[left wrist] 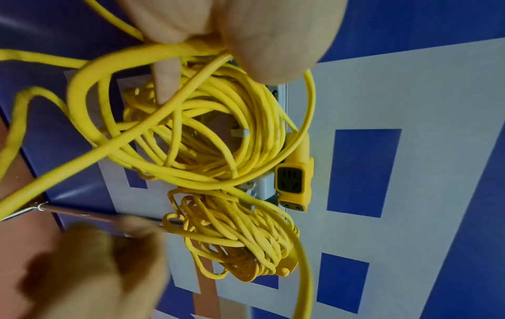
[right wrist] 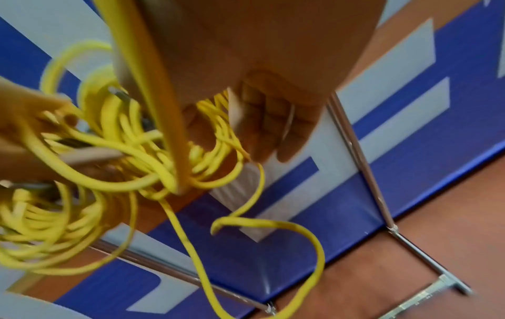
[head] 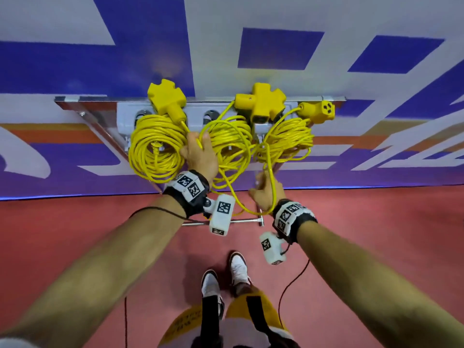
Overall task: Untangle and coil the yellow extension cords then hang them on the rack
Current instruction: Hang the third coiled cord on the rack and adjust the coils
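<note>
**Loose tail may drag the middle coil off its hook**

Your left hand (head: 200, 153) grips the middle coil (head: 232, 136) at the rack's (head: 75, 101) centre. Your right hand (head: 263, 190) pinches its trailing tail (head: 238, 197) below the rack's front edge. Pull hard and the loops snag the right coil (head: 288, 139).

Both bare forearms reached forward, each wrist strapped with a tagged band. The left hand (head: 200, 153) was raised higher, its fingers (left wrist: 166, 86) curled and pinching yellow cord. The right hand (head: 263, 192) sat lower, just right of those fingers, its own fingers (right wrist: 269, 120) loosely curled around a strand.
</note>
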`<state>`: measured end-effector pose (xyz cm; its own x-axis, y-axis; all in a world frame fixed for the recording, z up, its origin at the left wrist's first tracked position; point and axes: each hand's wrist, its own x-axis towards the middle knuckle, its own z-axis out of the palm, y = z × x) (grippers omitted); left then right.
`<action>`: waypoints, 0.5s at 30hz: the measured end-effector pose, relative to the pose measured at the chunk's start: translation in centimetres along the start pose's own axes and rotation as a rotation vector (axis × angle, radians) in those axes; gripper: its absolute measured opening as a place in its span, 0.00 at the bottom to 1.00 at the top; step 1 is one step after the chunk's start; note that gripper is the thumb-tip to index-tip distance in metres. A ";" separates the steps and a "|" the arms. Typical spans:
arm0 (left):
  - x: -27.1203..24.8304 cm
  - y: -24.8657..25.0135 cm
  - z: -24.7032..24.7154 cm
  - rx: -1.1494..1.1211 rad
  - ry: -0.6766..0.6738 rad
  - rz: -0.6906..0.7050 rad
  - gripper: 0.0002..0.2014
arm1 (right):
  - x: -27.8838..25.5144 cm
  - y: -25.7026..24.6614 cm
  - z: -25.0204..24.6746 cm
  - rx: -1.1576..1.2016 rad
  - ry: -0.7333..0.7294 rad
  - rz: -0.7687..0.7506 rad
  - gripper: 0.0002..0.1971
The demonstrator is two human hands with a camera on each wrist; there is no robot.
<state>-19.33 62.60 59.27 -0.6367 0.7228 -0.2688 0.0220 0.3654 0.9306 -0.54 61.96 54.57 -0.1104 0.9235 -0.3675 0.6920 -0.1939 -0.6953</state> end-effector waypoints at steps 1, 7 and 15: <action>0.3 -0.2 -0.1 -0.001 -0.001 -0.006 0.22 | 0.9 1.6 1.8 -0.005 -0.069 0.060 0.18; 0.9 -1.6 -0.5 0.021 -0.010 0.031 0.18 | 5.5 5.7 7.1 0.208 -0.350 0.184 0.27; 1.1 -2.2 -0.7 0.084 0.020 0.112 0.09 | 4.6 7.4 11.3 0.550 -0.580 0.400 0.22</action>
<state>-20.64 62.18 57.11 -0.6420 0.7502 -0.1582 0.1579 0.3313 0.9302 -4.04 61.03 40.75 -0.3808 0.4691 -0.7969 0.3325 -0.7347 -0.5913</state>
